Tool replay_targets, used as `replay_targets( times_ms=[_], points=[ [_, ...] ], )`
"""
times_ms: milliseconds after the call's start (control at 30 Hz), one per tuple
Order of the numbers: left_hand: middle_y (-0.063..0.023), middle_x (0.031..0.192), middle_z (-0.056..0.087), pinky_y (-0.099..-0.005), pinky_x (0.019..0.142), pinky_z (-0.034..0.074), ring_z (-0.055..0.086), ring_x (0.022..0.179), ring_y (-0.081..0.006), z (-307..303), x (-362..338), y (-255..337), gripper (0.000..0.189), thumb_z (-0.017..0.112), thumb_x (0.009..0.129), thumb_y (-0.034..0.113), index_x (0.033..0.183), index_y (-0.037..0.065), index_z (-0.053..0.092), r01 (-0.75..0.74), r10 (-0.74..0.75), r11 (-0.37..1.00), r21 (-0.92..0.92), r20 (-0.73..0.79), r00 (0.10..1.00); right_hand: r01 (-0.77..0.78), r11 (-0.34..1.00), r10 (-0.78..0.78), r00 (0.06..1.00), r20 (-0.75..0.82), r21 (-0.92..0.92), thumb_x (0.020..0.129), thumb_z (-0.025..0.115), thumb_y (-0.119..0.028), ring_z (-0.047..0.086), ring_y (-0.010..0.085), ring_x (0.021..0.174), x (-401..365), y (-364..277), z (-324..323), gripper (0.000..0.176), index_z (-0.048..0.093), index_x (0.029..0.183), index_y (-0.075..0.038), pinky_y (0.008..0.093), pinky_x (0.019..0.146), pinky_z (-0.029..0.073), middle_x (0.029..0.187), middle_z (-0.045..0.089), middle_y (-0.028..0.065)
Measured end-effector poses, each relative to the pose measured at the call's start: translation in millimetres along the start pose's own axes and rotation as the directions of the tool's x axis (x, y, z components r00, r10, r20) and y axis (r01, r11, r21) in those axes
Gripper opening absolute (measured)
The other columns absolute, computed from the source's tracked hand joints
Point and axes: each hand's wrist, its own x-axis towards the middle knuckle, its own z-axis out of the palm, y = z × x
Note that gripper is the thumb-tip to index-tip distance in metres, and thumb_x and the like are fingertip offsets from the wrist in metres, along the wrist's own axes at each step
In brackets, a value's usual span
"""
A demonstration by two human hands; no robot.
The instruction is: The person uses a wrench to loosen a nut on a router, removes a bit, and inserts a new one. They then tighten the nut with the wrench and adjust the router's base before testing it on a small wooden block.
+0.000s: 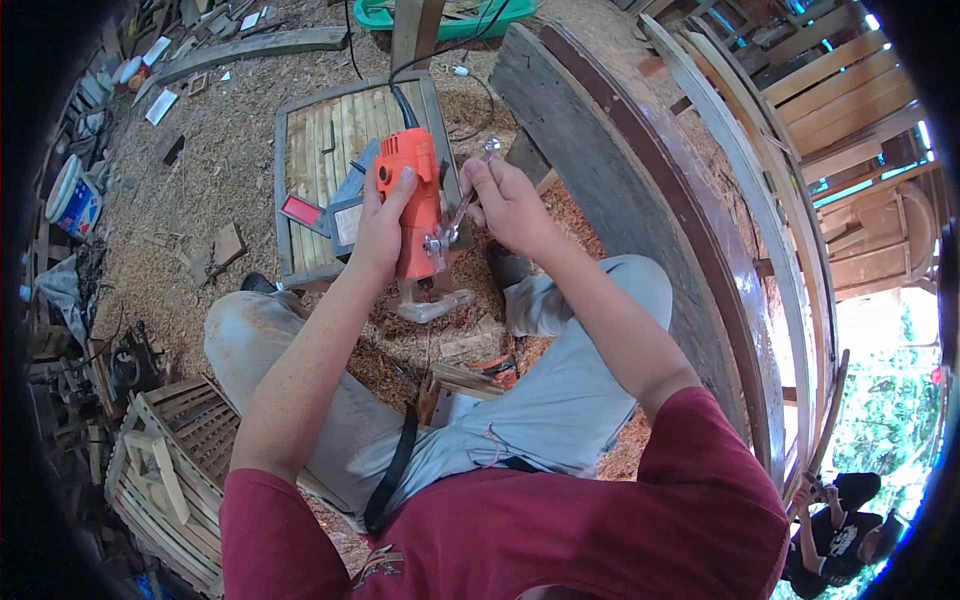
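An orange trim router stands tilted over my lap, its black cord running up and away. My left hand is closed around its body, thumb up along the front. A metal wrench is pinched between the thumb and fingers of my right hand. Its lower end sits by the bolt and clamp on the router's side, while the other end sticks up past my fingers. Below the motor shows the clear plastic base. Behind the router, a slatted wooden stand carries a small red box and a blue-and-white box.
Long boards lean along the right side. Wood shavings cover the ground. A slatted wooden piece lies lower left, a white bucket far left, a green basin at the top. Another person is at lower right.
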Motion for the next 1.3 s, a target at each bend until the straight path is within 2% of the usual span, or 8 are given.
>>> replay_targets(
  times_ms=[500, 600, 700, 833, 867, 967, 1100, 1300],
  points=[
    [-0.0054, 0.113, 0.063, -0.0376, 0.077, 0.059, 0.067, 0.094, -0.0188, -9, -3, 13, 0.047, 0.061, 0.102, 0.040, 0.136, 0.010, 0.048, 0.074, -0.077, 0.997, -0.033, -0.085, 0.993, 0.257, 0.933, -0.310, 0.929, -0.200, -0.252, 0.113, 0.041, -0.021, 0.051, 0.0112, 0.058, -23, 9, 32, 0.032, 0.052, 0.088, -0.003, 0.0301, 0.057, 0.043, 0.072, 0.053, 0.0030],
    [-0.0064, 0.105, 0.065, -0.0383, 0.074, 0.059, 0.068, 0.088, -0.0199, -10, -3, 21, 0.048, 0.060, 0.102, 0.047, 0.132, 0.010, 0.052, 0.033, -0.043, 0.998, -0.062, -0.156, 0.987, 0.368, 0.812, -0.462, 0.879, -0.115, -0.452, 0.109, 0.047, -0.011, 0.056, 0.0187, 0.063, -37, 7, 34, 0.022, 0.056, 0.091, -0.002, 0.0334, 0.061, 0.046, 0.079, 0.058, 0.0084],
    [-0.0079, 0.104, 0.065, -0.0375, 0.070, 0.059, 0.068, 0.085, -0.0203, -29, 9, 23, 0.049, 0.061, 0.102, 0.049, 0.128, 0.008, 0.053, 0.229, -0.284, 0.887, -0.400, -0.085, 0.955, 0.517, 0.809, -0.555, 0.828, -0.074, -0.279, 0.103, 0.053, -0.003, 0.060, 0.0268, 0.074, -40, 5, 53, 0.009, 0.060, 0.099, -0.002, 0.0366, 0.070, 0.049, 0.087, 0.062, 0.0124],
    [-0.0070, 0.095, 0.065, -0.0383, 0.066, 0.059, 0.067, 0.075, -0.0208, -31, 20, 37, 0.051, 0.060, 0.101, 0.053, 0.126, 0.009, 0.053, 0.116, -0.178, 0.944, -0.310, -0.179, 0.968, 0.578, 0.707, -0.619, 0.784, 0.037, -0.407, 0.101, 0.057, -0.004, 0.060, 0.0287, 0.084, -31, -3, 51, 0.008, 0.063, 0.107, -0.004, 0.0375, 0.079, 0.048, 0.094, 0.065, 0.0113],
    [-0.0078, 0.098, 0.067, -0.0373, 0.067, 0.059, 0.069, 0.078, -0.0202, -29, 23, 38, 0.059, 0.059, 0.098, 0.061, 0.122, 0.007, 0.058, 0.092, -0.144, 0.965, -0.244, -0.204, 0.968, 0.555, 0.743, -0.578, 0.814, 0.060, -0.373, 0.099, 0.061, -0.008, 0.060, 0.0379, 0.092, -29, -4, 46, 0.011, 0.062, 0.110, -0.005, 0.0459, 0.086, 0.047, 0.098, 0.065, 0.0142],
    [-0.0081, 0.098, 0.067, -0.0366, 0.066, 0.059, 0.069, 0.078, -0.0195, -24, 23, 44, 0.057, 0.059, 0.098, 0.060, 0.122, 0.008, 0.058, 0.092, -0.110, 0.966, -0.242, -0.059, 0.992, 0.525, 0.784, -0.568, 0.822, -0.039, -0.331, 0.102, 0.058, -0.011, 0.060, 0.0360, 0.089, -27, 4, 37, 0.008, 0.061, 0.107, -0.005, 0.0440, 0.084, 0.047, 0.095, 0.065, 0.0136],
    [-0.0073, 0.108, 0.065, -0.0357, 0.071, 0.059, 0.068, 0.088, -0.0185, -10, 15, 44, 0.050, 0.062, 0.101, 0.047, 0.132, 0.011, 0.049, 0.030, -0.033, 0.992, -0.120, -0.030, 0.999, 0.459, 0.874, -0.483, 0.853, -0.197, -0.159, 0.112, 0.044, -0.025, 0.051, 0.0117, 0.070, -24, -2, 21, 0.028, 0.056, 0.102, -0.002, 0.0278, 0.063, 0.041, 0.080, 0.056, 0.0030],
    [-0.0084, 0.122, 0.065, -0.0343, 0.088, 0.056, 0.066, 0.104, -0.0184, -5, 17, 22, 0.051, 0.060, 0.103, 0.040, 0.142, 0.010, 0.046, -0.025, 0.022, 0.998, 0.051, 0.050, 0.999, 0.288, 0.942, -0.304, 0.950, -0.076, -0.170, 0.114, 0.039, -0.031, 0.045, 0.0066, 0.065, -19, -5, -12, 0.037, 0.056, 0.095, -0.004, 0.0238, 0.060, 0.037, 0.077, 0.050, -0.0010]
  ],
)
